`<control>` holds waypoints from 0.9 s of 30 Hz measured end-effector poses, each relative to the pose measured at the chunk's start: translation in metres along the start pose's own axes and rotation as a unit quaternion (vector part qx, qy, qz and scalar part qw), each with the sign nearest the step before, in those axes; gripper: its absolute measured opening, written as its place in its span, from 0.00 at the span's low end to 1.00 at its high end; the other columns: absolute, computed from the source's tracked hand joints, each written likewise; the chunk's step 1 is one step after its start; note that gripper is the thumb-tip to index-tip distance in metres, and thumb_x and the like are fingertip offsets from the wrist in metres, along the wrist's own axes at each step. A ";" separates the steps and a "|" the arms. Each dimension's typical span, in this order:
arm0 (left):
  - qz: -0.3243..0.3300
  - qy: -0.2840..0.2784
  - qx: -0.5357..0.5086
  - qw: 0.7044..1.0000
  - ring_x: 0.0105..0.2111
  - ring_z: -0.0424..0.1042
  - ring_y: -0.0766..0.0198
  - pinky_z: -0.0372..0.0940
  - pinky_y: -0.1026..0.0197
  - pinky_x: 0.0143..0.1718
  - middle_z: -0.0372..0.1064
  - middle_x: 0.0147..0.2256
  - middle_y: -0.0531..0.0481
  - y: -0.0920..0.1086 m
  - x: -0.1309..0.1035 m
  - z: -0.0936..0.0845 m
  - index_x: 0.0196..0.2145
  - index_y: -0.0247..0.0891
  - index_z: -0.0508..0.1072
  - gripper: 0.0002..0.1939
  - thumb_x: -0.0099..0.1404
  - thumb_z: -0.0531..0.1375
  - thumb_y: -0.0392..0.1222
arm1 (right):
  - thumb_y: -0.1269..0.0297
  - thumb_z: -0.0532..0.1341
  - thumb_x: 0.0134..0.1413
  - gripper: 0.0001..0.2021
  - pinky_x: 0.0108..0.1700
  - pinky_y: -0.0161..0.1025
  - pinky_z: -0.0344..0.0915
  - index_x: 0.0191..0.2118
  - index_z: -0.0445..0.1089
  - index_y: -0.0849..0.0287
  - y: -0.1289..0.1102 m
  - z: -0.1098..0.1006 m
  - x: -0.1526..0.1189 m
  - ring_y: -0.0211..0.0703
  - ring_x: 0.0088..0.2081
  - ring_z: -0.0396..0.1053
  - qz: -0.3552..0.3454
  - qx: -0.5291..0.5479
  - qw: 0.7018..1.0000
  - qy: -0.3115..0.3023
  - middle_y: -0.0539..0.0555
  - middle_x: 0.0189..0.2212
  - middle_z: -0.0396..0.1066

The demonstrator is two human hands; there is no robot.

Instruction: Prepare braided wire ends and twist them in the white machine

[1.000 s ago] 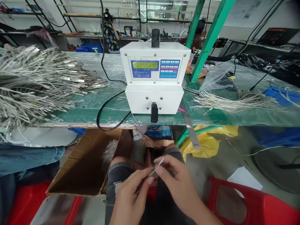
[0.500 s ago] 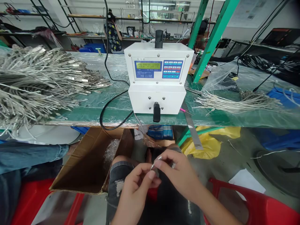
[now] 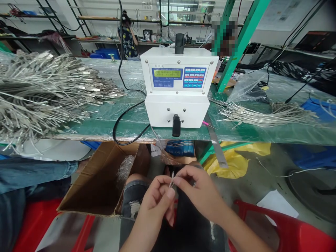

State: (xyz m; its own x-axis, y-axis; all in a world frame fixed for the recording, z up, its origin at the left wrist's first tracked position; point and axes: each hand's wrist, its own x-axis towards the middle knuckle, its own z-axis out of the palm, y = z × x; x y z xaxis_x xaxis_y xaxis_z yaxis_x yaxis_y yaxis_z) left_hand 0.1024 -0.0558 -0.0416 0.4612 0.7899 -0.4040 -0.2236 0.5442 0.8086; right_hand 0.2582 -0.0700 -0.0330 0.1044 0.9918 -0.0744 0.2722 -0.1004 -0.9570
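Observation:
My left hand and my right hand meet above my lap, in front of the bench edge. Between their fingertips is a thin whitish cable end, pointing upward. My left thumb and index finger pinch its lower part. My right thumb and fingers close on it from the other side; the rest of the cable is mostly hidden by the hands. Beyond the hands, on the bench, a white machine with a small display and keypad faces me, a black connector at its front.
A large heap of silvery cables covers the bench's left side. A smaller cable bundle lies right of the machine. A steel ruler juts over the bench edge. An open cardboard box stands below left. Another person's leg is at left.
The cable end has turned from slanted to nearly upright, its tip now showing above my fingers. My left fingers have shifted slightly, while both hands stay together.

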 end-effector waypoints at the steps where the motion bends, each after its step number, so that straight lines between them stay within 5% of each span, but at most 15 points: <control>1: 0.012 0.003 0.020 1.000 0.15 0.58 0.74 0.61 0.72 0.17 0.60 0.18 0.62 0.000 0.002 -0.001 0.41 0.42 0.67 0.12 0.65 0.62 0.49 | 0.60 0.62 0.60 0.08 0.32 0.31 0.61 0.31 0.73 0.55 -0.001 0.000 0.000 0.36 0.33 0.66 -0.002 -0.011 1.000 -0.001 0.47 0.29 0.70; 6: 0.056 0.005 0.067 0.996 0.20 0.68 0.71 0.65 0.71 0.22 0.70 0.22 0.56 0.007 0.009 -0.002 0.37 0.41 0.68 0.09 0.66 0.60 0.48 | 0.60 0.61 0.60 0.09 0.33 0.33 0.60 0.30 0.72 0.57 -0.002 -0.001 0.008 0.37 0.32 0.65 -0.006 -0.031 0.999 0.007 0.48 0.28 0.68; 10: 0.094 0.016 0.127 0.987 0.27 0.71 0.69 0.70 0.68 0.29 0.69 0.31 0.55 0.016 0.014 -0.002 0.34 0.42 0.73 0.08 0.64 0.62 0.48 | 0.58 0.59 0.61 0.12 0.33 0.34 0.60 0.29 0.68 0.59 -0.003 -0.007 0.019 0.37 0.29 0.63 0.006 0.011 1.000 -0.014 0.48 0.25 0.67; 14: 0.159 0.033 0.230 0.959 0.29 0.68 0.71 0.66 0.73 0.27 0.68 0.31 0.54 0.027 0.022 -0.003 0.31 0.42 0.77 0.06 0.63 0.63 0.44 | 0.55 0.60 0.60 0.14 0.31 0.34 0.57 0.27 0.66 0.59 -0.010 -0.017 0.033 0.36 0.27 0.60 -0.001 0.014 1.000 -0.020 0.47 0.23 0.64; 20: 0.204 0.100 0.161 0.960 0.28 0.70 0.66 0.63 0.71 0.21 0.71 0.27 0.50 0.037 0.034 0.007 0.28 0.39 0.76 0.06 0.60 0.66 0.43 | 0.50 0.63 0.57 0.18 0.31 0.34 0.57 0.27 0.66 0.60 -0.014 -0.035 0.058 0.35 0.27 0.57 -0.015 0.061 0.998 0.007 0.47 0.23 0.61; 24: 0.233 0.132 0.129 0.955 0.26 0.70 0.67 0.65 0.71 0.23 0.72 0.27 0.51 0.038 0.039 0.014 0.26 0.39 0.74 0.08 0.60 0.65 0.43 | 0.43 0.62 0.56 0.20 0.35 0.35 0.64 0.38 0.70 0.58 -0.013 -0.045 0.083 0.39 0.34 0.64 0.015 0.128 0.990 0.063 0.52 0.35 0.69; 27: 0.243 0.146 0.110 0.953 0.25 0.69 0.71 0.66 0.73 0.25 0.72 0.26 0.53 0.036 0.043 0.014 0.26 0.38 0.74 0.08 0.60 0.66 0.43 | 0.40 0.63 0.54 0.24 0.37 0.39 0.69 0.43 0.72 0.58 -0.018 -0.045 0.105 0.45 0.41 0.69 0.058 0.178 0.982 0.026 0.57 0.44 0.71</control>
State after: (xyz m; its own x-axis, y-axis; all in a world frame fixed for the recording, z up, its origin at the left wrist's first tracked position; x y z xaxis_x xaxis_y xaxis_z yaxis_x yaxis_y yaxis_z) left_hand 0.1263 -0.0058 -0.0240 0.0826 0.9960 -0.0346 -0.1493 0.0467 0.9877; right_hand 0.3074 0.0326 -0.0107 0.1660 0.9690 -0.1828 -0.0953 -0.1688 -0.9810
